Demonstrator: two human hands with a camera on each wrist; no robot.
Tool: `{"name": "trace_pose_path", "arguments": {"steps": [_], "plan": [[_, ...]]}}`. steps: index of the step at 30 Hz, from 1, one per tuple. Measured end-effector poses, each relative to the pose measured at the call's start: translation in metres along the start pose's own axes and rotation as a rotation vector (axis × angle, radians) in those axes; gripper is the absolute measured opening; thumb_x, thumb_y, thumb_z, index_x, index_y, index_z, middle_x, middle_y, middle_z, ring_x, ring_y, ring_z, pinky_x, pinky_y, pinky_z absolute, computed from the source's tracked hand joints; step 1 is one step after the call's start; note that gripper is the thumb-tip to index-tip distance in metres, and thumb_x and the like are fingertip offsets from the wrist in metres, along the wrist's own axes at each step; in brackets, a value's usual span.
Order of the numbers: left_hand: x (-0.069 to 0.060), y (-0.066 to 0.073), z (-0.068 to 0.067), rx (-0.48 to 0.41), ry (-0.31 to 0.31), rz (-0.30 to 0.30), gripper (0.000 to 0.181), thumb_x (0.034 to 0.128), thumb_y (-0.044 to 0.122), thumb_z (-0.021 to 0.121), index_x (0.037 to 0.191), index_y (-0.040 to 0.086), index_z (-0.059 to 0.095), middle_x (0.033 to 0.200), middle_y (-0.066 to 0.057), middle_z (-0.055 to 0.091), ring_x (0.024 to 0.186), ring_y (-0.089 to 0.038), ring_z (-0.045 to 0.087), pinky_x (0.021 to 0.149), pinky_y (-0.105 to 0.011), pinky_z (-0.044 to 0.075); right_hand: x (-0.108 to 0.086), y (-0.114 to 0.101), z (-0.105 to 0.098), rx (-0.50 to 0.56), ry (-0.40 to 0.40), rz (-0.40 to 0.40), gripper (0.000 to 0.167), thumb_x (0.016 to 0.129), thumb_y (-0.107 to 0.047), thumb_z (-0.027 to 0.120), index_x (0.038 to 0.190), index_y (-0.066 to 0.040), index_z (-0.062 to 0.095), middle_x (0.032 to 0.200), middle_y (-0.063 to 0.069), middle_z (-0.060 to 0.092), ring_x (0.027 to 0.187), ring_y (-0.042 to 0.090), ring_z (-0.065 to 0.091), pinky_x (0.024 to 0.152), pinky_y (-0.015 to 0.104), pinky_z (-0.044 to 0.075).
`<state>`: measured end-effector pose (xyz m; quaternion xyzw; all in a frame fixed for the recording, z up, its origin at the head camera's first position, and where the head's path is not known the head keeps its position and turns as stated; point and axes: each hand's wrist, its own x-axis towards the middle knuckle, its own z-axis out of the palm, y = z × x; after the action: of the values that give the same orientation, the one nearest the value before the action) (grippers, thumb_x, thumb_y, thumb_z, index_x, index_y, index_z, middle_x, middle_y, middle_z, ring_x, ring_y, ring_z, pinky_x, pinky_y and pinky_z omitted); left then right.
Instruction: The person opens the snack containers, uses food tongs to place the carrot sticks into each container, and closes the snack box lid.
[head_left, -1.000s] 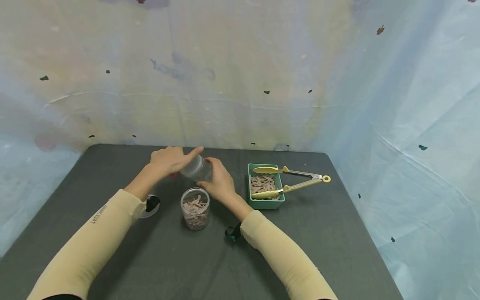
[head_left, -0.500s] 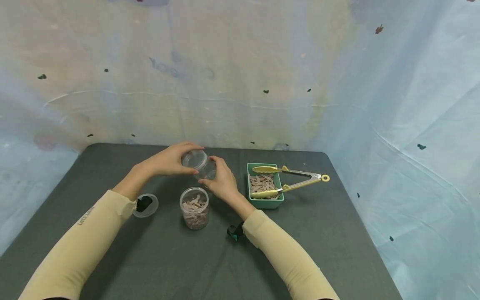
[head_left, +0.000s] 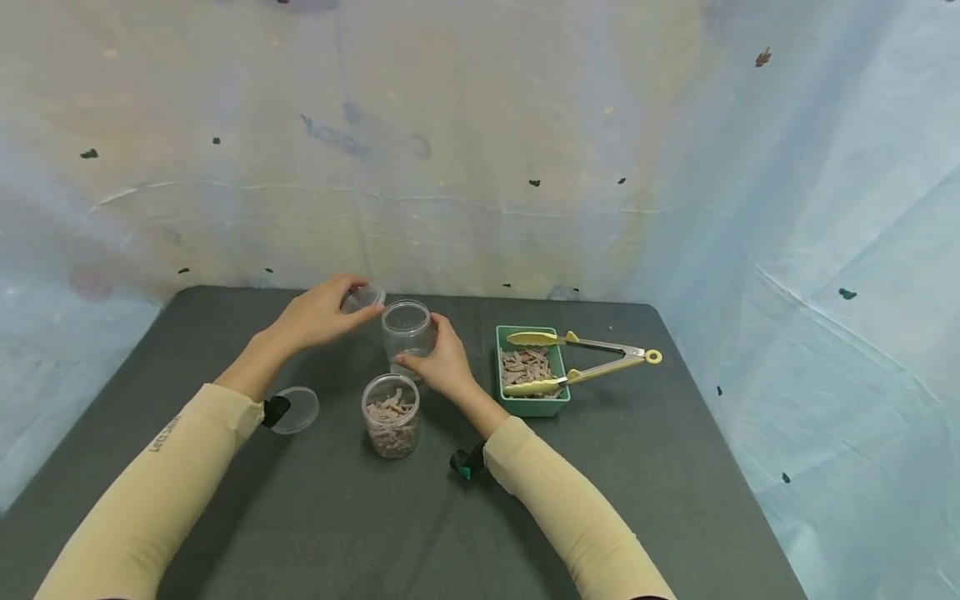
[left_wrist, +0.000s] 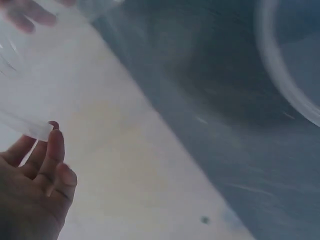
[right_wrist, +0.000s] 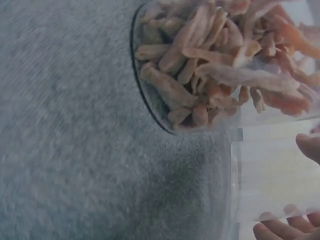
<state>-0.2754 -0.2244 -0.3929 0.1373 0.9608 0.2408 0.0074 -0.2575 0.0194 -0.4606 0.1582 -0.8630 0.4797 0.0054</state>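
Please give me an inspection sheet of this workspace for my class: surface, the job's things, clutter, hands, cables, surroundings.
Surface: dark grey table.
Job's things: open filled jar with brownish strips; second jar, open, no contents visible; flat lid on the table; another lid, held; green tray of similar strips; yellow-tipped tongs lying across it.
Clutter: nothing seen.
Left hand: pinches the held lid.
Right hand: holds the second jar.
Cables: nothing seen.
Surroundings: pale sheeting with small dark marks.

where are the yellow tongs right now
In the head view, the yellow tongs lie across the green container, right of the right hand, their hinged end jutting out to the right.
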Motion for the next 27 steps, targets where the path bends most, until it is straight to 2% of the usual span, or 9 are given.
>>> {"name": "trace_pose_path", "arguments": {"steps": [4, 8, 13, 17, 20, 24, 27], "plan": [[0.001, -0.033, 0.006, 0.048, -0.06, 0.03, 0.082, 0.1019, 0.058, 0.059, 0.157, 0.002, 0.039, 0.15, -0.028, 0.044, 0.135, -0.05, 0.045, 0.102, -0.07, 0.041, 0.0, 0.005, -0.001, 0.055, -0.013, 0.045, 0.089, 0.086, -0.023, 0.088, 0.155, -0.002, 0.038, 0.147, 0.018, 0.051, 0.127, 0.033, 0.057, 0.101, 0.045, 0.052], [-0.004, -0.063, 0.012, 0.098, -0.138, 0.031, 0.076, 0.0999, 0.04, 0.069, 0.156, -0.002, 0.039, 0.152, -0.036, 0.036, 0.136, -0.058, 0.039, 0.103, -0.074, 0.038, 0.0, 0.009, 0.0, 0.064, -0.034, 0.041, 0.088, 0.084, -0.019, 0.089, 0.154, -0.001, 0.039, 0.147, 0.018, 0.05, 0.131, 0.036, 0.056, 0.105, 0.044, 0.051], [-0.011, -0.083, 0.019, 0.128, -0.202, 0.012, 0.079, 0.0939, 0.033, 0.078, 0.154, -0.005, 0.042, 0.151, -0.04, 0.036, 0.135, -0.06, 0.04, 0.102, -0.074, 0.039, 0.001, 0.011, -0.001, 0.041, -0.061, 0.026, 0.089, 0.083, -0.018, 0.091, 0.154, -0.001, 0.04, 0.147, 0.018, 0.05, 0.13, 0.034, 0.056, 0.104, 0.042, 0.052], [-0.012, -0.089, 0.025, 0.157, -0.239, -0.006, 0.082, 0.0915, 0.035, 0.081, 0.154, -0.003, 0.044, 0.152, -0.038, 0.038, 0.135, -0.061, 0.04, 0.102, -0.075, 0.038, -0.003, 0.009, -0.009, 0.0, -0.087, 0.023, 0.095, 0.083, -0.02, 0.091, 0.158, -0.003, 0.035, 0.151, 0.016, 0.048, 0.135, 0.034, 0.053, 0.106, 0.042, 0.05], [-0.011, -0.089, 0.028, 0.173, -0.258, -0.017, 0.082, 0.0913, 0.037, 0.081, 0.154, -0.001, 0.045, 0.153, -0.037, 0.038, 0.136, -0.061, 0.038, 0.103, -0.076, 0.037, -0.009, 0.002, -0.024, -0.005, -0.109, 0.016, 0.099, 0.085, -0.022, 0.09, 0.161, -0.004, 0.03, 0.157, 0.015, 0.043, 0.141, 0.036, 0.048, 0.109, 0.045, 0.048], [-0.012, -0.086, 0.028, 0.187, -0.249, -0.019, 0.082, 0.0912, 0.037, 0.081, 0.154, -0.002, 0.045, 0.153, -0.037, 0.037, 0.136, -0.062, 0.038, 0.103, -0.076, 0.036, -0.022, -0.014, -0.058, 0.024, -0.126, -0.037, 0.097, 0.089, -0.022, 0.086, 0.163, -0.005, 0.026, 0.16, 0.015, 0.038, 0.146, 0.036, 0.044, 0.114, 0.047, 0.043], [-0.011, -0.08, 0.028, 0.175, -0.217, -0.001, 0.086, 0.093, 0.039, 0.079, 0.157, -0.003, 0.04, 0.155, -0.037, 0.033, 0.137, -0.061, 0.036, 0.104, -0.076, 0.035, -0.032, -0.023, -0.091, 0.023, -0.113, -0.101, 0.093, 0.091, -0.021, 0.084, 0.163, -0.005, 0.027, 0.161, 0.015, 0.037, 0.146, 0.034, 0.043, 0.117, 0.047, 0.04]]}}
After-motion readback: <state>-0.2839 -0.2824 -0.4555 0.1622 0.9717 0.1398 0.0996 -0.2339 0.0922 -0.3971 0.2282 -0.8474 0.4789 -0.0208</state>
